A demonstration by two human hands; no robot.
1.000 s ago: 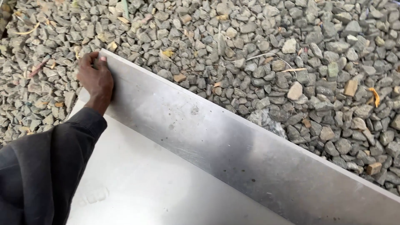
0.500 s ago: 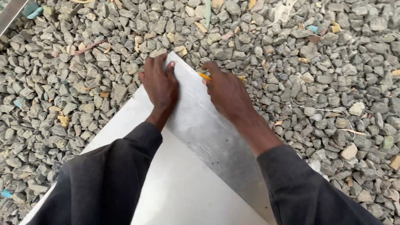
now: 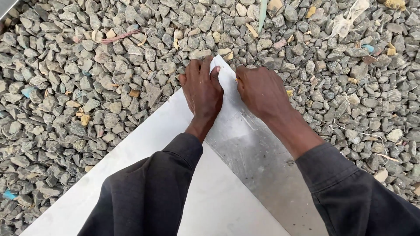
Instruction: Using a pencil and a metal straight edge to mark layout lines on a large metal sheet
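A large white flat sheet (image 3: 140, 175) lies on gravel, its far corner pointing away from me. A grey metal strip (image 3: 258, 161) runs along its right edge up to that corner. My left hand (image 3: 202, 89) lies palm down on the corner, fingers pressed flat against the sheet. My right hand (image 3: 261, 91) rests just to its right on the strip, fingers curled. A small yellow pencil tip (image 3: 236, 80) shows at its thumb side; the rest is hidden in the hand. Both arms wear dark sleeves.
Grey crushed gravel (image 3: 87, 87) surrounds the sheet on every side, with scattered wood chips, a pink strip (image 3: 118, 36) at the upper left and a pale green stick (image 3: 262, 13) at the top.
A second ago only my left hand held the strip's end. My right hand has come in with the pencil, and both hands now sit close together at the sheet's corner.
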